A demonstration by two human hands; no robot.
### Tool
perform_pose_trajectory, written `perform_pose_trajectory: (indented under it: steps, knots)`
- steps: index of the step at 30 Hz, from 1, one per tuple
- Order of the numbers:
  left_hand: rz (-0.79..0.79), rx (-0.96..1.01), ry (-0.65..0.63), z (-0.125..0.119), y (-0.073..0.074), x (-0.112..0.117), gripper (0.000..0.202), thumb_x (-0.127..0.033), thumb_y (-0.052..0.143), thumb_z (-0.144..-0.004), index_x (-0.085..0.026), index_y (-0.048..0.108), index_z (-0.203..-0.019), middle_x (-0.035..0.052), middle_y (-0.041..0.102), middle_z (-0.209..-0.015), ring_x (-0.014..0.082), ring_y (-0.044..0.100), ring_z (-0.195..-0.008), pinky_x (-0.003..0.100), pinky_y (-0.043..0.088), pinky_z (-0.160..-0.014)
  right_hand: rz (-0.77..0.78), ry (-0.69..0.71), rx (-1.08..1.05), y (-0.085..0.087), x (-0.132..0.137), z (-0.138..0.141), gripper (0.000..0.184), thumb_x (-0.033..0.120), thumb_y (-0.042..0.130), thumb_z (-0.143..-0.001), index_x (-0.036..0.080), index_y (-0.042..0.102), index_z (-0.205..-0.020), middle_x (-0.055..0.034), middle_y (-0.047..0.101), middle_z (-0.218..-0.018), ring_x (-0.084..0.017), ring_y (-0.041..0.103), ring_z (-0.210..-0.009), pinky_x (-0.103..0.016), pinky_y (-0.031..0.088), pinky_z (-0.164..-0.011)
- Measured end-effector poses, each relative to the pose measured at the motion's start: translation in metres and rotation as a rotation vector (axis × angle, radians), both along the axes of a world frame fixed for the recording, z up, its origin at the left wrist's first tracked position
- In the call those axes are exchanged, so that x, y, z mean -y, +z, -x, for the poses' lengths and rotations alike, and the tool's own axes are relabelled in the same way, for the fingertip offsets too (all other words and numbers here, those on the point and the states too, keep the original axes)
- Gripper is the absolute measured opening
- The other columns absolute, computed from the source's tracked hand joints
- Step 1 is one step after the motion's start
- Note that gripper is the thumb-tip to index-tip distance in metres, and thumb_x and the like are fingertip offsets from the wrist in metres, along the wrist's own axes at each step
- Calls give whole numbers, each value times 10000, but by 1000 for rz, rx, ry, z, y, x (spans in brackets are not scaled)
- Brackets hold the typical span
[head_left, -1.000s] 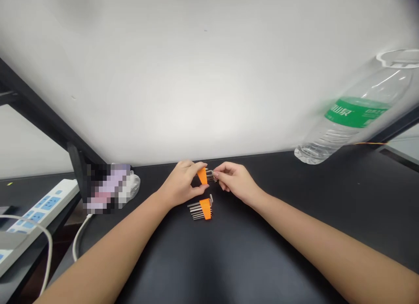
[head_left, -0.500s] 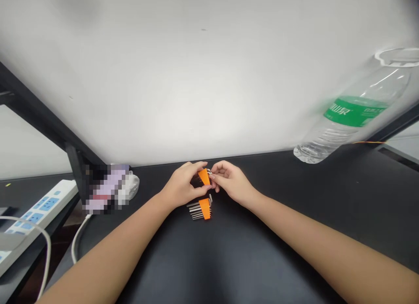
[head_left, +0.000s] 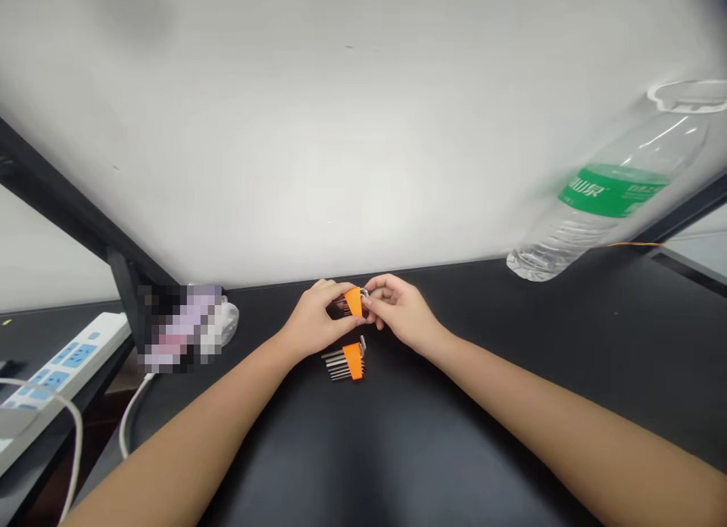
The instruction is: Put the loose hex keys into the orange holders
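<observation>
My left hand [head_left: 318, 319] grips an orange hex key holder [head_left: 354, 301] between thumb and fingers, with metal keys sticking out of it toward the palm. At the holder's right side, my right hand [head_left: 400, 307] pinches the bent end of a hex key [head_left: 364, 293]. Whether that key sits fully in the holder is hidden by the fingers. Just below the hands, a second orange hex key holder [head_left: 353, 360] lies on the black table [head_left: 454, 436]. Several keys in it point left, and their short bent ends show on the right.
A large clear bottle with a green label [head_left: 613, 190] stands at the back right against the white wall [head_left: 341, 133]. To the left are a white power strip [head_left: 68, 383], a white cable [head_left: 128, 413], a blurred-out item [head_left: 185, 326] and a black metal frame [head_left: 62, 201].
The held holder has turned slightly and shows more of its orange face. Both hands stay nearly in place, and the view has shifted a little.
</observation>
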State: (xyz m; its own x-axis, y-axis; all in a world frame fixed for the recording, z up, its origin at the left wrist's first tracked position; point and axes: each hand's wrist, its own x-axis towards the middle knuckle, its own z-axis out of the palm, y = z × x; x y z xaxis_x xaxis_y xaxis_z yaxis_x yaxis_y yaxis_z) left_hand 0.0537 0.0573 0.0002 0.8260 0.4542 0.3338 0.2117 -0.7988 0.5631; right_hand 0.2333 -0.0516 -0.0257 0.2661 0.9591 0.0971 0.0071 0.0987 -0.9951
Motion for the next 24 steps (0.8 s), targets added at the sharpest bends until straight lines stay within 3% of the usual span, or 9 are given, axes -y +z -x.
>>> perform_pose_trajectory:
  steps: [4, 7, 15, 19, 24]
  knots:
    - [-146, -47, -1, 5, -1, -10, 307, -361, 728, -867, -237, 674, -1143, 27, 655, -905, 212, 567, -872, 365, 481, -830, -50, -76, 490, -5, -6, -20, 181, 367, 599, -977, 210, 688, -964, -35, 700, -868, -180, 657, -767, -343, 533, -731]
    - [-190, -63, 15, 8, -4, -18, 296, -370, 712, -878, -234, 662, -1136, 35, 648, -916, 219, 567, -879, 372, 473, -834, -72, -110, 810, -10, -10, -39, 156, 272, 614, -955, 212, 757, -941, -62, 699, -979, -194, 648, -873, -364, 513, -847]
    - [-251, -52, -17, 8, -8, -18, 351, -439, 674, -914, -237, 637, -1198, 51, 669, -938, 238, 585, -889, 394, 476, -839, 85, -118, 1031, -12, -11, -39, 142, 212, 646, -908, 235, 783, -935, -67, 682, -998, -203, 637, -934, -323, 489, -854]
    - [-279, -65, -29, 8, -7, -17, 368, -438, 674, -913, -228, 629, -1212, 62, 673, -961, 245, 591, -908, 397, 477, -854, 193, -147, 1072, -4, -5, -50, 43, 157, 697, -779, 196, 711, -769, -92, 685, -903, -211, 619, -783, -324, 444, -706]
    - [-271, -57, 14, 10, -8, -19, 369, -454, 661, -927, -226, 625, -1215, 55, 658, -946, 239, 576, -905, 393, 477, -859, 293, -80, 1038, 7, 0, -63, 146, 138, 719, -666, 199, 598, -613, -53, 651, -672, -180, 568, -586, -299, 370, -555]
